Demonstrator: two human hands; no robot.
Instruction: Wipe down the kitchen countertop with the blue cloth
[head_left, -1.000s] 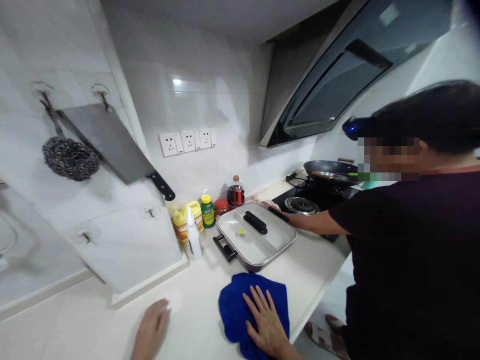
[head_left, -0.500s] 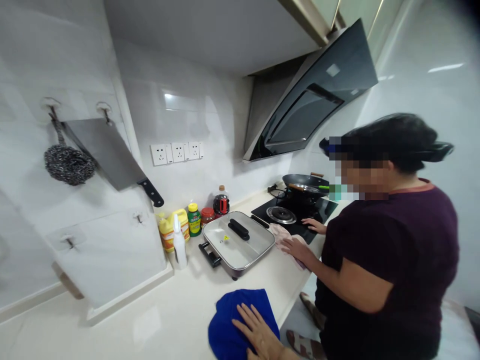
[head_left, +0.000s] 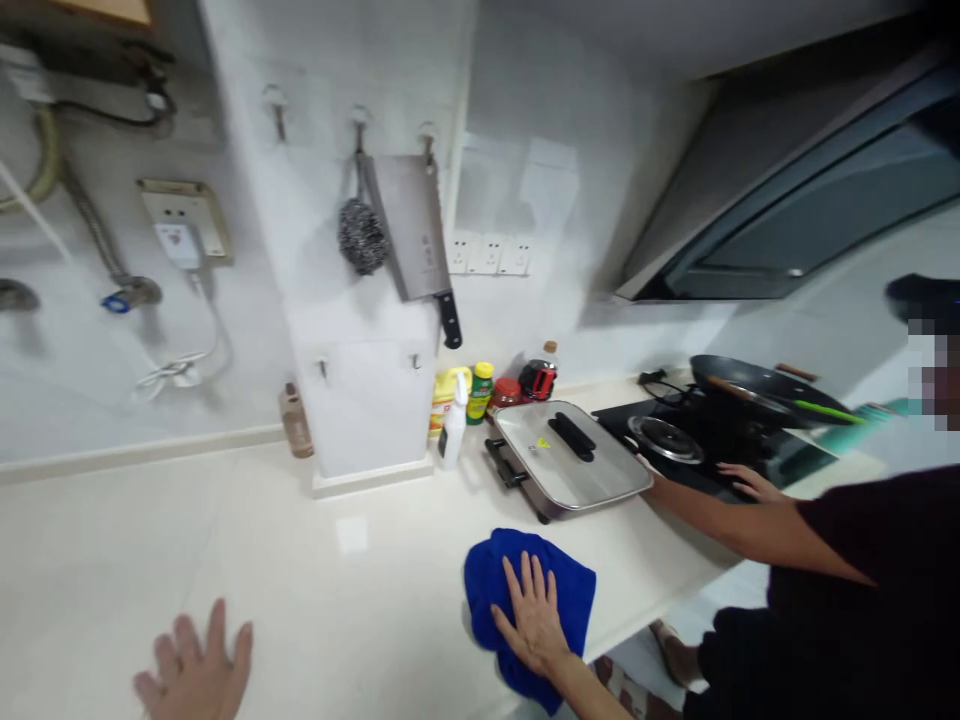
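My right hand (head_left: 534,615) lies flat with fingers spread on a blue cloth (head_left: 574,590), pressing it to the pale countertop (head_left: 390,590). The cloth is bunched and creased around the hand, close to the counter's front edge. My left hand (head_left: 199,665) shows at the lower left, fingers apart and nothing in it, over the bare counter surface; whether it touches the counter I cannot tell. Just beyond the cloth stands a rectangular electric pan (head_left: 525,485) with a glass lid (head_left: 607,475) and black handles.
A co-worker (head_left: 840,560) stands at the right, reaching toward the hob (head_left: 720,450), where a wok (head_left: 750,385) sits. Behind the pan are a white spray bottle (head_left: 451,435) and several containers. A cleaver (head_left: 412,225) and a steel scourer (head_left: 362,237) hang on the wall.
The view has swung left, bringing the wall socket, pipes and my left hand into sight. My right hand stays flat on the blue cloth. The co-worker's near arm now reaches behind the pan.
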